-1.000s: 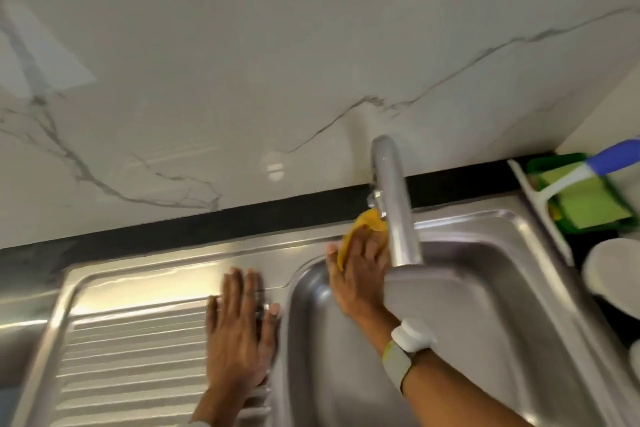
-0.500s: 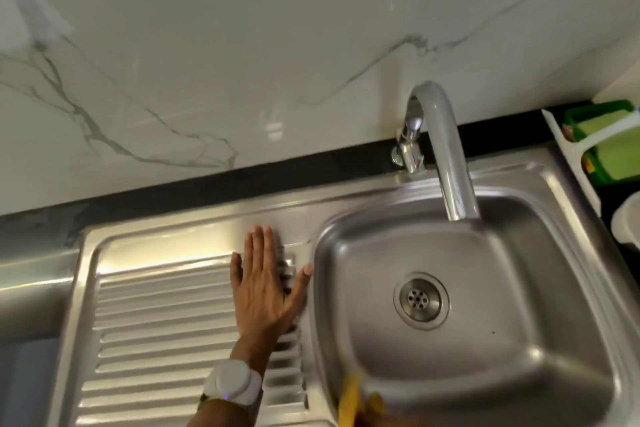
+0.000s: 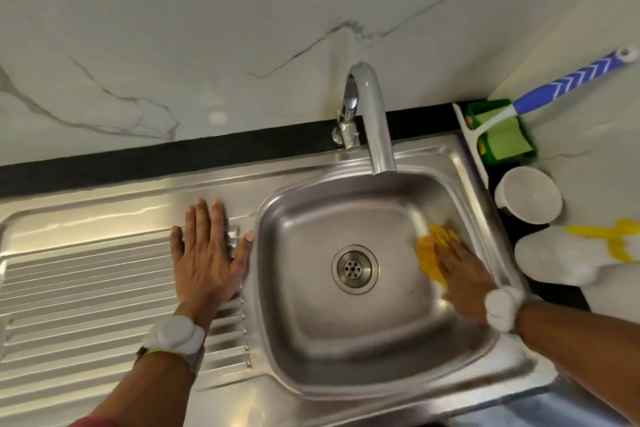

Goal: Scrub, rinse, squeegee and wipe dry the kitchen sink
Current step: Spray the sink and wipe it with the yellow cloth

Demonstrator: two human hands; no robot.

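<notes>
The right hand (image 3: pixel 462 274) pressed a yellow cloth (image 3: pixel 431 250) flat-fingered against the sink basin (image 3: pixel 311 340) wall right of the drain (image 3: pixel 354 268), left hand (image 3: pixel 204 253) flat, empty on the drainboard (image 3: pixel 86 288); with the squeegee (image 3: pixel 512 114) set aside, this looked like final wiping.

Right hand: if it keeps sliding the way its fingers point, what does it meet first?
Probably the basin's right wall, just past the yellow cloth under the right hand; the white cup lies further along.

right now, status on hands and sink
Left hand flat on drainboard. Right hand presses yellow cloth on sink right wall. Nothing blocking.
</notes>
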